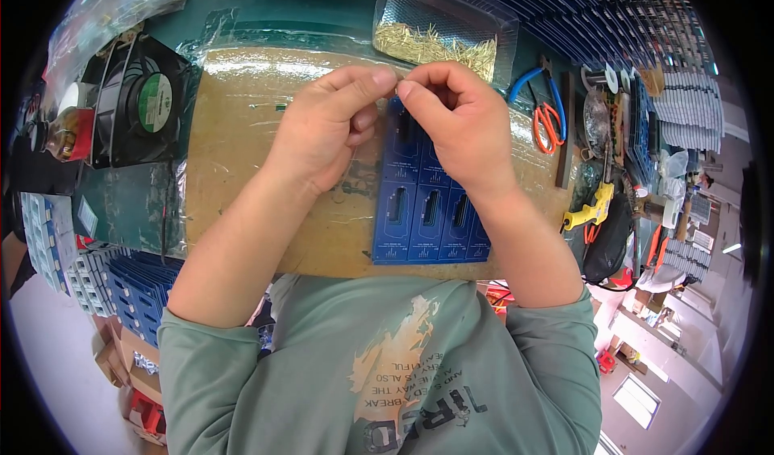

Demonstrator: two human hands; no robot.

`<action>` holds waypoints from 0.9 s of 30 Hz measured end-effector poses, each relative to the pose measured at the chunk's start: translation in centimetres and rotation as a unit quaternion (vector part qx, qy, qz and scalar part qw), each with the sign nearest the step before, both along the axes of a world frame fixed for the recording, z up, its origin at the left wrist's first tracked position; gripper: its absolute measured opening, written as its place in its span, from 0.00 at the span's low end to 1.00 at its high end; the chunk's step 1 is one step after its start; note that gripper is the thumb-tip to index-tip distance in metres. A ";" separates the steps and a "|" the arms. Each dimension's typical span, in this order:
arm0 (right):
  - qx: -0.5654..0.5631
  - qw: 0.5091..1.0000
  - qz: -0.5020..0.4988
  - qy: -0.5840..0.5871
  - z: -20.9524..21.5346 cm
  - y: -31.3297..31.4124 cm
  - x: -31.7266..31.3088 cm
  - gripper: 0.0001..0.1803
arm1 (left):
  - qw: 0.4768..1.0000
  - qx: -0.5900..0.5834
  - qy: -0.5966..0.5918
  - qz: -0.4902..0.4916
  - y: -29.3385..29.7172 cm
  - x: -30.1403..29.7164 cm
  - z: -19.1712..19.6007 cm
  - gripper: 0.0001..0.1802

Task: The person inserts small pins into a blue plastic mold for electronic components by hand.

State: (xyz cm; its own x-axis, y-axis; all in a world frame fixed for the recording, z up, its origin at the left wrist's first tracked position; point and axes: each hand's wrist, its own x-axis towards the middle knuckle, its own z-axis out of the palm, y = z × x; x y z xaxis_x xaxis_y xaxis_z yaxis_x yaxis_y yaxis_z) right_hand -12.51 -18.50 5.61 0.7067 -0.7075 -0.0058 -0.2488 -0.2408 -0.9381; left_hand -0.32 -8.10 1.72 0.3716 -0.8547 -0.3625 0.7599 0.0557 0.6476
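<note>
My left hand (343, 108) and my right hand (463, 124) meet above the far edge of a blue circuit board panel (401, 249). Thumb and forefinger are pinched together on each hand, almost touching the other's. Whatever lies between the fingertips is too small to make out. Under my right hand and forearm, part of the panel is hidden; it lies flat on a brown board (242, 181) and shows rows of dark slots. Just beyond my hands stands a clear plastic tray (403, 8) with many thin gold-coloured pins (435, 45) inside.
Right of the tray lie blue-handled pliers (556, 96) and an orange-handled tool (548, 130), beside a dark bar (566, 157). Farther right is a yellow gun-shaped tool (592, 207). A black fan (145, 100) stands at left. Blue boards (613, 12) are stacked at the far right.
</note>
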 end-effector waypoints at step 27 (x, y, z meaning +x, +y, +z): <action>0.077 0.995 -0.010 0.069 -0.1 -0.5 -1.9 0.11 | 0.998 0.028 -0.051 0.035 0.0 0.1 0.0 0.12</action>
